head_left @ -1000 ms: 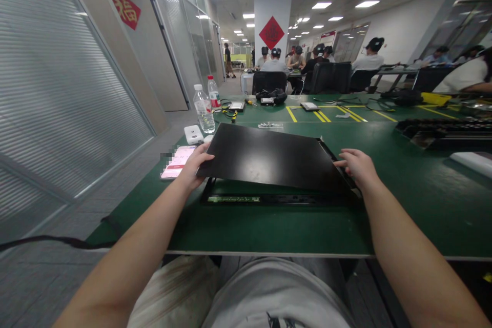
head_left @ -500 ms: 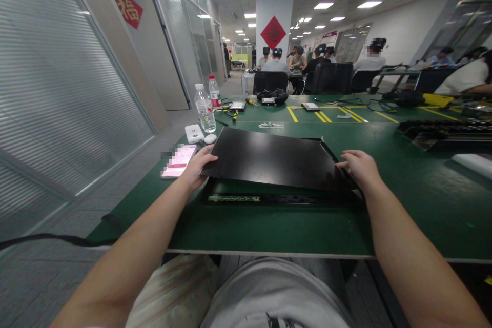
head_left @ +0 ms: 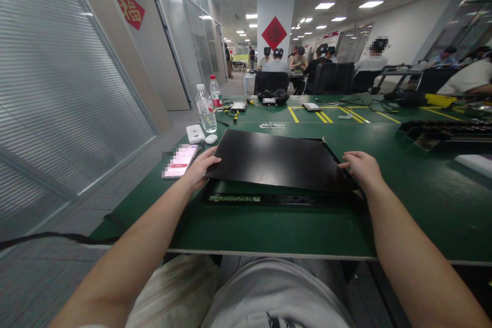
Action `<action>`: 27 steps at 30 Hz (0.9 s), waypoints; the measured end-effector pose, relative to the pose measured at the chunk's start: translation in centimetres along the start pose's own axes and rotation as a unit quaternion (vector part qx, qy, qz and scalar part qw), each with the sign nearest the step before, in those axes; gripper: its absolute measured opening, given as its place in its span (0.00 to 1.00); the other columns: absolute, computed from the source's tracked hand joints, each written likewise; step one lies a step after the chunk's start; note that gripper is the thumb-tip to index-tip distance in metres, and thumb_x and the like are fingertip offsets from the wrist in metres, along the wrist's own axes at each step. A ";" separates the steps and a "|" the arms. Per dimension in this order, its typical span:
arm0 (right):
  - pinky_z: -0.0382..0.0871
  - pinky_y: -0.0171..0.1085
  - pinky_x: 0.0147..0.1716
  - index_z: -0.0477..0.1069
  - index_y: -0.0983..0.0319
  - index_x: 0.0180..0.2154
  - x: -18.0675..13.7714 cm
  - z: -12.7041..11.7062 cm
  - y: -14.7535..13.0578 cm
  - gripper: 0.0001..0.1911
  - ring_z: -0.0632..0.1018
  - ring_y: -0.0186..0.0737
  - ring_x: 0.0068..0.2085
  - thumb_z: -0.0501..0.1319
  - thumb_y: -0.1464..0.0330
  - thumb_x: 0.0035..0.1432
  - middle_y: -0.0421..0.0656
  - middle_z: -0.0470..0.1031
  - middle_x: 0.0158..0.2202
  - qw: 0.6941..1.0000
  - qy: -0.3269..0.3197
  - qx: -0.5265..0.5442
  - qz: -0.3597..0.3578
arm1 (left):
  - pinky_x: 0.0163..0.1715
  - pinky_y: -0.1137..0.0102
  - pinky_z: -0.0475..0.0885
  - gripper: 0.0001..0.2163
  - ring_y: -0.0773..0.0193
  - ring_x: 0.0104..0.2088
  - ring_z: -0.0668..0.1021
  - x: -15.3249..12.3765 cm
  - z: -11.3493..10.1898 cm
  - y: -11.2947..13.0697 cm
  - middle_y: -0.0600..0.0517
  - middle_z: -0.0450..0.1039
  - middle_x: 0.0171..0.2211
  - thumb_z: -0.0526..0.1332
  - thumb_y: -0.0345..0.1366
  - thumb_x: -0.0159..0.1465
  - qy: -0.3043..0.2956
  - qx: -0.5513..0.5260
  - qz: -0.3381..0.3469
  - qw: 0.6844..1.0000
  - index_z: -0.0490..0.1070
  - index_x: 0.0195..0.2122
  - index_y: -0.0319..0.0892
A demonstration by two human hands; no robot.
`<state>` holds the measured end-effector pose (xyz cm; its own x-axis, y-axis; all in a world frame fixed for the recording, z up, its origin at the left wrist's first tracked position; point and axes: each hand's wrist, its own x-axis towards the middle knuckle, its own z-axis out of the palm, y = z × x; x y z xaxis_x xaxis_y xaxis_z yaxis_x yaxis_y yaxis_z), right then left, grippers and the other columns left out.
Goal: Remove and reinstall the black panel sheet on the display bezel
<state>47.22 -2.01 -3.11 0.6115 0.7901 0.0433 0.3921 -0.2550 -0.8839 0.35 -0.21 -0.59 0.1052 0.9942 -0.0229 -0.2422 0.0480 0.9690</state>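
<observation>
A flat black screen panel (head_left: 277,159) lies tilted over a shallow black frame (head_left: 307,200), its left side raised above the frame. Along the near side of the frame, a strip of green circuit board (head_left: 234,199) shows. My left hand (head_left: 203,168) grips the panel's left edge, thumb on top and fingers beneath. At the frame's right side, my right hand (head_left: 360,168) has its fingers bent against the rim, close to the panel's right edge. The panel hides most of the frame's inside.
Left of the panel lie a phone (head_left: 181,161), a white case (head_left: 195,134) and water bottles (head_left: 206,110). Beyond it are small metal pieces (head_left: 272,125), drives (head_left: 311,107) and cables. Black slotted parts (head_left: 442,134) stand at right. Several people sit at tables farther back.
The panel has slid slightly to the right and its left side looks a little lower, my left hand moving with it. My right hand stays at the frame's right side.
</observation>
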 end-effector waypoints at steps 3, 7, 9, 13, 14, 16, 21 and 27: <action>0.68 0.37 0.27 0.78 0.60 0.45 0.4 -0.1 0.3 0.19 0.80 0.45 0.32 0.62 0.64 0.51 0.46 0.82 0.28 0.999 0.004 -0.033 -0.011 | 0.32 0.71 0.76 0.21 0.61 0.32 0.82 0.0 0.0 0.0 0.51 0.84 0.35 0.69 0.27 0.49 -0.010 0.002 -0.010 1.000 0.81 0.47 0.40; 0.71 0.40 0.33 0.79 0.59 0.43 0.1 -0.2 -0.2 0.16 0.80 0.47 0.34 0.62 0.65 0.52 0.44 0.82 0.29 0.994 0.007 -0.103 -0.024 | 0.32 0.70 0.77 0.21 0.59 0.32 0.84 0.2 -0.3 -0.2 0.49 0.85 0.36 0.69 0.26 0.49 -0.014 0.007 -0.026 1.000 0.81 0.47 0.39; 0.71 0.41 0.35 0.80 0.58 0.41 -0.2 -0.3 -0.7 0.13 0.80 0.47 0.36 0.62 0.67 0.52 0.43 0.82 0.30 0.990 0.012 -0.140 -0.032 | 0.33 0.69 0.78 0.21 0.59 0.32 0.84 0.4 -0.5 -0.3 0.48 0.85 0.36 0.70 0.25 0.49 -0.011 0.005 -0.031 0.999 0.82 0.46 0.39; 0.72 0.41 0.37 0.81 0.57 0.38 -0.6 -0.4 -1.1 0.11 0.81 0.49 0.38 0.63 0.68 0.53 0.43 0.83 0.30 0.984 0.018 -0.169 -0.048 | 0.38 0.65 0.80 0.20 0.55 0.37 0.86 0.5 -0.8 -0.4 0.46 0.86 0.39 0.71 0.24 0.48 -0.013 0.002 -0.038 0.999 0.82 0.45 0.39; 0.72 0.41 0.37 0.81 0.57 0.38 -0.6 -0.4 -1.1 0.11 0.81 0.49 0.38 0.63 0.68 0.53 0.44 0.83 0.30 0.984 0.019 -0.171 -0.050 | 0.40 0.64 0.81 0.20 0.54 0.37 0.86 0.6 -0.8 -0.4 0.46 0.86 0.39 0.71 0.24 0.48 -0.014 0.001 -0.040 0.999 0.82 0.45 0.39; 0.72 0.41 0.36 0.81 0.57 0.37 -0.5 -0.3 -0.9 0.10 0.81 0.49 0.38 0.63 0.67 0.53 0.44 0.83 0.31 0.982 0.023 -0.179 -0.054 | 0.41 0.64 0.81 0.21 0.54 0.38 0.86 0.6 -0.8 -0.4 0.45 0.86 0.40 0.72 0.24 0.48 -0.015 -0.003 -0.046 0.999 0.82 0.45 0.39; 0.72 0.42 0.38 0.82 0.57 0.38 -0.3 -0.3 -0.7 0.11 0.81 0.51 0.40 0.64 0.65 0.53 0.45 0.83 0.32 0.975 0.028 -0.205 -0.075 | 0.40 0.66 0.81 0.23 0.56 0.37 0.86 0.6 -0.9 -0.5 0.44 0.86 0.42 0.74 0.23 0.47 -0.008 -0.006 -0.045 0.999 0.81 0.46 0.38; 0.72 0.43 0.40 0.83 0.57 0.38 -0.4 -0.3 -0.8 0.12 0.81 0.51 0.41 0.62 0.65 0.55 0.46 0.83 0.34 0.973 0.019 -0.219 -0.077 | 0.40 0.66 0.82 0.23 0.55 0.40 0.87 0.7 -0.8 -0.6 0.45 0.86 0.43 0.73 0.22 0.47 0.000 -0.004 -0.045 0.999 0.81 0.46 0.39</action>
<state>46.86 -2.27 -2.31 0.5439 0.8186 0.1847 0.7312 -0.3543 -0.5829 -0.22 0.53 -1.36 0.1271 0.9857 -0.1105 -0.2391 0.1386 0.9610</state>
